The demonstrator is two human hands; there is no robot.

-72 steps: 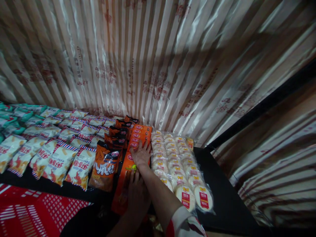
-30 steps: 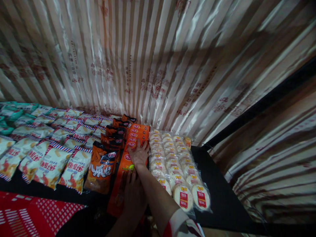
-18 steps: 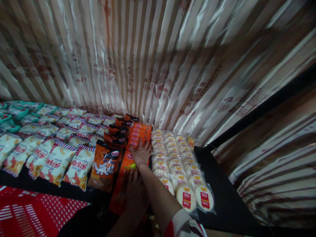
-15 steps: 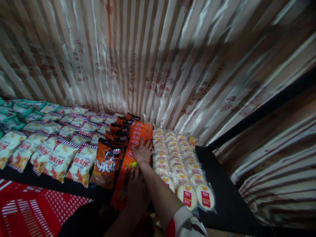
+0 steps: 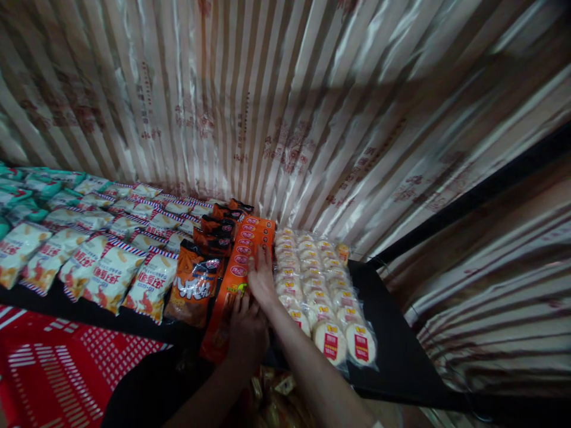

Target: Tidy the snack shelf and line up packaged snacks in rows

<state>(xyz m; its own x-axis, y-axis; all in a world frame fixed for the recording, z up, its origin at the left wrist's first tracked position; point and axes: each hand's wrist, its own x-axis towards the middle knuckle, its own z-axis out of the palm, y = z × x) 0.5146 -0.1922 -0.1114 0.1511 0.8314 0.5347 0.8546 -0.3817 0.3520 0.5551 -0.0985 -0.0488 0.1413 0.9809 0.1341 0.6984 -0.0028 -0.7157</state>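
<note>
A row of overlapping orange snack packets (image 5: 241, 260) with oval pink logos runs from the shelf's near edge toward the back. My right hand (image 5: 262, 278) rests along the right side of this row, fingers stretched toward the back. Nearer to me, my left hand (image 5: 247, 326) lies on the front orange packet, its fingers extended beside a yellow-green patch; its thumb is hidden. Brown-and-orange snack bags (image 5: 193, 286) stand just left of the row. To the right are rows of round white crackers in clear wrappers (image 5: 331, 342).
White-and-blue striped snack bags (image 5: 107, 274) and green bags (image 5: 42, 184) fill the left of the black shelf (image 5: 397, 339). Behind hangs a striped, pleated curtain (image 5: 254, 119). A red basket (image 5: 84, 368) is at lower left, gold-wrapped items (image 5: 285, 398) below my arms.
My right hand has shifted from spread across the orange packets to their right side, its fingers closer together. My left hand stays on the near packet. The view has moved slightly.
</note>
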